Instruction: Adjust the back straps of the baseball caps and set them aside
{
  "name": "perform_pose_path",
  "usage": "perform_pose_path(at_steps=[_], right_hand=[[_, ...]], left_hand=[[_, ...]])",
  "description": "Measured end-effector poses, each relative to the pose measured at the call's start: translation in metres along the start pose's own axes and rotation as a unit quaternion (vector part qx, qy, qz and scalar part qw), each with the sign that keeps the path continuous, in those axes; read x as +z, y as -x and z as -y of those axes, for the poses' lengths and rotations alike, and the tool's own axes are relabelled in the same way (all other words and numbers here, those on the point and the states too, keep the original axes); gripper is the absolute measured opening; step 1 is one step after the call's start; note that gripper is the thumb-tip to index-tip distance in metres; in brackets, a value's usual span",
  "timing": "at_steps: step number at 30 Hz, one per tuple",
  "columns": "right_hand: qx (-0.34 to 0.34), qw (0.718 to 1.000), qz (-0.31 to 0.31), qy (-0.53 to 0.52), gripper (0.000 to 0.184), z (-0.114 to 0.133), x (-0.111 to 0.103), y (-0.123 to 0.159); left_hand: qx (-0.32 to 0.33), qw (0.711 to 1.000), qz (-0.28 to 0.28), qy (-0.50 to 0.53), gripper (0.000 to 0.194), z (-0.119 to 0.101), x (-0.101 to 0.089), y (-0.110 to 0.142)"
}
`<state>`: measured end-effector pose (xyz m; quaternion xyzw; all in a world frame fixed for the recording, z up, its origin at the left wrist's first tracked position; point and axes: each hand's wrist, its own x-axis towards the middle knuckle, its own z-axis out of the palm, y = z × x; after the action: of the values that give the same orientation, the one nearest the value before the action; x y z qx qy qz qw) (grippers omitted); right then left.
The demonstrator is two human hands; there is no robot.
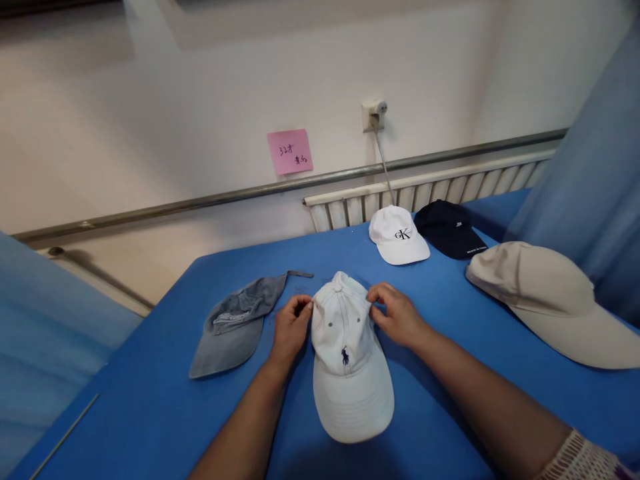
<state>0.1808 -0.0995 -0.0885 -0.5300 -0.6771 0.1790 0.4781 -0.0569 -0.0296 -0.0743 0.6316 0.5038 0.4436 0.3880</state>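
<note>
A white baseball cap with a small dark horse-rider logo lies on the blue table, its brim pointing towards me. My left hand pinches the cap's left edge near the crown, fingers curled. On the opposite edge, my right hand is closed with thumb and fingers on the fabric. To the left of my left hand rests a grey cap, flattened on its side, with its back strap stretched out behind.
Behind sit a white cap with black letters and a black cap. A large beige cap lies at right. Blue curtains hang at both sides. Along the wall run a metal rail, a radiator and a plugged socket.
</note>
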Motion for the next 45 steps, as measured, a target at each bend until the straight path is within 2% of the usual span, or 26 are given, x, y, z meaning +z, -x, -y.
perform_pose_path(at_steps=[4, 6, 8, 10, 13, 15, 17, 20, 22, 24, 25, 28, 30, 35, 41, 43, 45], right_hand=[[-0.018, 0.997, -0.080, 0.006, 0.021, -0.001, -0.013, -0.004], [0.006, 0.994, -0.103, 0.021, 0.021, -0.005, -0.016, -0.005], [0.059, 0.993, -0.083, 0.054, 0.020, -0.011, -0.016, -0.004], [0.115, 0.991, -0.029, 0.065, 0.018, -0.015, -0.012, -0.002], [0.161, 0.986, 0.030, 0.017, 0.023, -0.020, 0.001, 0.000], [0.168, 0.985, 0.022, -0.012, 0.020, -0.022, 0.010, 0.001], [0.169, 0.985, 0.008, -0.025, 0.009, -0.023, 0.017, 0.000], [0.177, 0.983, -0.024, -0.049, 0.008, -0.022, 0.020, -0.001], [0.166, 0.983, -0.042, -0.064, 0.026, -0.021, 0.019, -0.001], [0.135, 0.988, -0.032, -0.072, 0.043, -0.020, 0.018, -0.001], [0.121, 0.990, -0.023, -0.069, 0.042, -0.020, 0.018, -0.001], [0.102, 0.993, -0.025, -0.046, 0.017, -0.022, 0.019, -0.003], [0.084, 0.996, -0.027, -0.025, 0.009, -0.023, 0.020, -0.004], [0.030, 0.998, -0.044, 0.028, 0.011, -0.019, 0.012, -0.005], [0.014, 0.997, -0.074, 0.031, 0.011, -0.015, 0.006, -0.004], [0.018, 0.997, -0.075, 0.023, 0.010, -0.017, 0.009, -0.003], [0.018, 0.996, -0.080, 0.016, 0.010, -0.019, 0.013, -0.002]], left_hand=[[-0.001, 1.000, -0.019, 0.021, 0.015, 0.004, -0.005, -0.005], [-0.003, 1.000, -0.017, 0.025, 0.014, 0.006, -0.006, -0.006], [-0.007, 0.999, -0.014, 0.030, 0.014, 0.007, -0.006, -0.006], [-0.011, 0.999, -0.010, 0.034, 0.015, 0.007, -0.005, -0.006], [-0.016, 0.999, -0.008, 0.033, 0.016, 0.008, -0.005, -0.006], [-0.018, 0.999, -0.009, 0.030, 0.018, 0.009, -0.005, -0.006], [-0.018, 0.999, -0.009, 0.029, 0.020, 0.010, -0.005, -0.007], [-0.019, 0.999, -0.008, 0.035, 0.019, 0.010, -0.005, -0.007], [-0.021, 0.999, -0.008, 0.037, 0.018, 0.009, -0.005, -0.006], [-0.022, 0.999, -0.007, 0.037, 0.017, 0.007, -0.005, -0.006], [-0.022, 0.999, -0.006, 0.037, 0.016, 0.007, -0.004, -0.005], [-0.020, 0.999, 0.003, 0.036, 0.014, 0.006, -0.004, -0.005], [-0.018, 0.999, 0.011, 0.039, 0.014, 0.006, -0.004, -0.005], [-0.022, 0.998, 0.009, 0.066, 0.014, 0.006, -0.010, -0.009], [-0.041, 0.994, -0.004, 0.098, 0.024, 0.014, -0.020, -0.015], [-0.032, 0.997, -0.022, 0.073, 0.028, 0.012, -0.020, -0.013], [0.017, 0.998, -0.053, 0.000, 0.032, 0.002, -0.019, -0.010]])
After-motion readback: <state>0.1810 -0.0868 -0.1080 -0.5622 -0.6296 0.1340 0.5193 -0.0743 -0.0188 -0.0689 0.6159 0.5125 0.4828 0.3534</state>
